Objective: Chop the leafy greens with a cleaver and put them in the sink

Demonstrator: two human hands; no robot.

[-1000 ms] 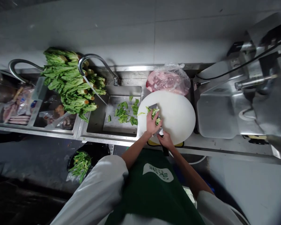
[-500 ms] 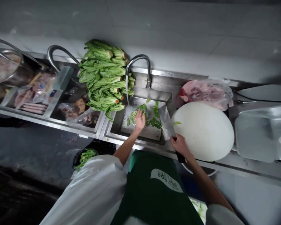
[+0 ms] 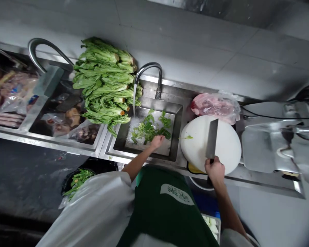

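My right hand [image 3: 215,170] grips the black handle of a cleaver [image 3: 211,139], its broad blade lying over the round white cutting board [image 3: 193,152]. A small green leaf scrap [image 3: 189,137] rests on the board left of the blade. My left hand [image 3: 158,141] is over the near part of the sink [image 3: 177,137], at the edge of the cut leafy greens [image 3: 148,128]. Its fingers look curled closed, and whatever they may hold is hidden. Water runs from the faucet [image 3: 159,77] into the sink beside the greens.
Whole leafy stalks [image 3: 103,85] are piled left of the faucet. Bagged meat [image 3: 216,105] lies behind the board. More bagged meat [image 3: 59,125] fills the left sinks. A bin with green trimmings [image 3: 79,180] stands below the counter. A clear tray [image 3: 257,149] sits right of the board.
My right hand has carried the cleaver from the sink's right edge rightward over the board. My left hand, spread over the greens before, has moved toward me and curled. The view has shifted right.
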